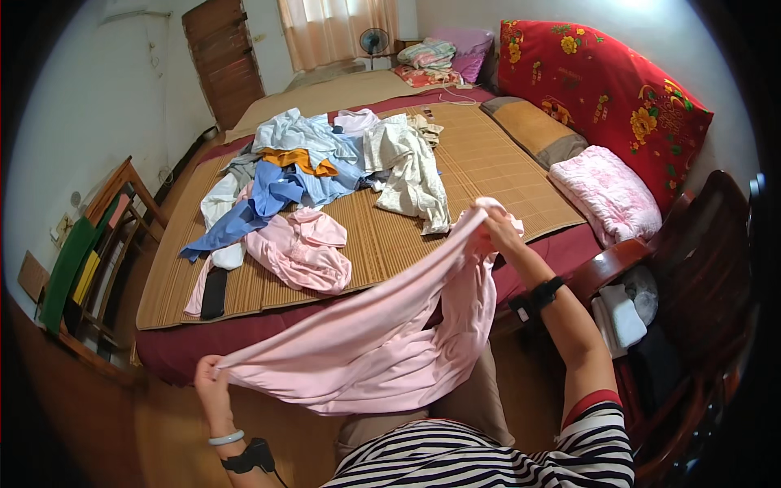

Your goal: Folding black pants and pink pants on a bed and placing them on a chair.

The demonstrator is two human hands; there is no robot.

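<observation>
A pink knit garment hangs stretched between my two hands, above my lap and before the bed's near edge. My left hand pinches its lower left corner. At the upper right, my right hand grips a bunched end, partly covered by the cloth. On the bamboo mat beyond lies another pink garment, crumpled. Behind it are a blue garment, a light blue shirt, an orange cloth and pale patterned trousers.
The bamboo mat covers the bed. A folded pink quilt and a brown pillow lie along the red floral headboard. At right stands a dark wooden chair holding folded white cloths. A wooden rack stands left.
</observation>
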